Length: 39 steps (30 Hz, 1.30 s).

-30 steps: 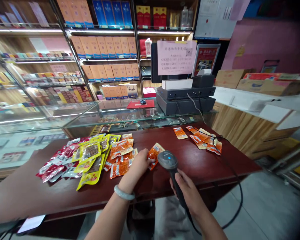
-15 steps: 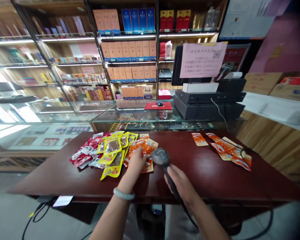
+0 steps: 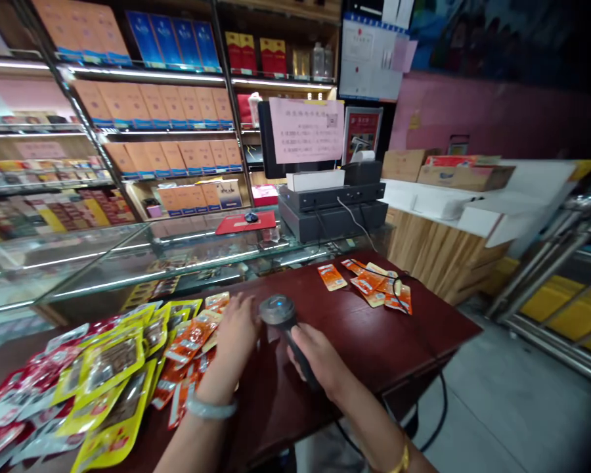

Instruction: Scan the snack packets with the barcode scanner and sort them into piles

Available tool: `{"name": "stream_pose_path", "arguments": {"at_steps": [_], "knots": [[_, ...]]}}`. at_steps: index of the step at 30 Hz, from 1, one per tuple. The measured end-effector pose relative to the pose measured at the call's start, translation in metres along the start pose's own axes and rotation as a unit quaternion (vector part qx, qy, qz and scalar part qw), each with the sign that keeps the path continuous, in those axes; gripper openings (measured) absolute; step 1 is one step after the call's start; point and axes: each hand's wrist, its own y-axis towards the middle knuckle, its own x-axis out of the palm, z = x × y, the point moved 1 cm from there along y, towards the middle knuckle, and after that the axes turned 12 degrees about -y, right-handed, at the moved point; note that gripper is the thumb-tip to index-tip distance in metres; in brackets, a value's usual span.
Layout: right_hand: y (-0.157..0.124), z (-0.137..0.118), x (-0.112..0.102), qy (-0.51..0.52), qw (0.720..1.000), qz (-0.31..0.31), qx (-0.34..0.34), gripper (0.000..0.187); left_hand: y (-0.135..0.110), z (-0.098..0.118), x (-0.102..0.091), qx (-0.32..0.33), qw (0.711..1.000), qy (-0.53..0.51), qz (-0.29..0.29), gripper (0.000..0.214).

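My right hand [image 3: 320,358] is wrapped round the handle of a dark barcode scanner [image 3: 278,310], its rounded head tilted up with a small blue light showing. Just left of the scanner head, my left hand [image 3: 237,328] hovers over the table with its fingers extended and no packet visible in them. Beside that hand lies a pile of orange snack packets [image 3: 190,341]. Yellow-edged snack packets [image 3: 113,358] overlap it on the left, and red and silver packets [image 3: 34,387] spread out beyond those. Farther right, several orange packets [image 3: 369,281] lie apart, a black cable crossing them.
The dark red table [image 3: 295,410] meets a glass counter [image 3: 177,253] at the back. On that counter stand a monitor with a pink notice [image 3: 308,131] and a black cash-register unit [image 3: 332,217]. A metal railing [image 3: 561,315] is at the right.
The view has swung right, so the packets and shelves sit farther left. My left hand has come off the orange pile and is beside the scanner head. The scanner stays in my right hand.
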Motion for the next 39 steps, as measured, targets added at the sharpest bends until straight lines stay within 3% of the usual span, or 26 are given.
{"name": "stream_pose_path", "arguments": {"at_steps": [3, 7, 10, 13, 17, 21, 24, 26, 28, 31, 33, 36, 39], "knots": [[-0.013, 0.005, -0.039, 0.014, 0.996, 0.086, 0.029, 0.051, 0.031, 0.055, 0.042, 0.096, 0.99, -0.071, -0.079, 0.047], [-0.027, 0.009, -0.081, 0.025, 0.982, 0.18, 0.049, 0.054, 0.067, 0.118, 0.091, 0.172, 0.965, -0.116, -0.161, 0.054], [-0.029, 0.012, -0.1, 0.025, 0.976, 0.209, 0.05, 0.055, 0.087, 0.144, 0.118, 0.198, 0.949, -0.099, -0.224, 0.061], [-0.025, 0.015, -0.11, 0.016, 0.975, 0.218, 0.049, 0.055, 0.097, 0.152, 0.133, 0.209, 0.932, -0.058, -0.29, 0.064], [-0.019, 0.015, -0.112, 0.004, 0.971, 0.229, 0.062, 0.056, 0.088, 0.15, 0.127, 0.217, 0.923, -0.036, -0.315, 0.061], [-0.027, 0.013, -0.109, 0.007, 0.975, 0.214, 0.058, 0.055, 0.051, 0.15, 0.094, 0.233, 0.922, -0.019, -0.307, 0.057], [-0.041, 0.018, -0.107, 0.011, 0.979, 0.197, 0.057, 0.054, 0.023, 0.147, 0.064, 0.177, 0.937, -0.003, -0.301, 0.042], [-0.053, 0.024, -0.106, 0.011, 0.98, 0.189, 0.054, 0.052, 0.014, 0.14, 0.049, 0.139, 0.952, -0.005, -0.271, 0.036], [-0.064, 0.031, -0.105, 0.011, 0.98, 0.189, 0.053, 0.049, 0.017, 0.131, 0.041, 0.14, 0.968, -0.011, -0.209, 0.038], [-0.076, 0.036, -0.101, 0.022, 0.979, 0.194, 0.059, 0.048, 0.036, 0.118, 0.049, 0.169, 0.973, -0.01, -0.155, 0.048], [-0.081, 0.036, -0.097, 0.03, 0.979, 0.193, 0.065, 0.05, 0.052, 0.113, 0.063, 0.173, 0.969, -0.003, -0.178, 0.062], [-0.081, 0.032, -0.092, 0.03, 0.978, 0.193, 0.073, 0.053, 0.069, 0.113, 0.082, 0.17, 0.956, -0.001, -0.239, 0.061], [-0.078, 0.029, -0.09, 0.022, 0.979, 0.195, 0.062, 0.053, 0.073, 0.115, 0.085, 0.154, 0.952, 0.004, -0.263, 0.06]]}}
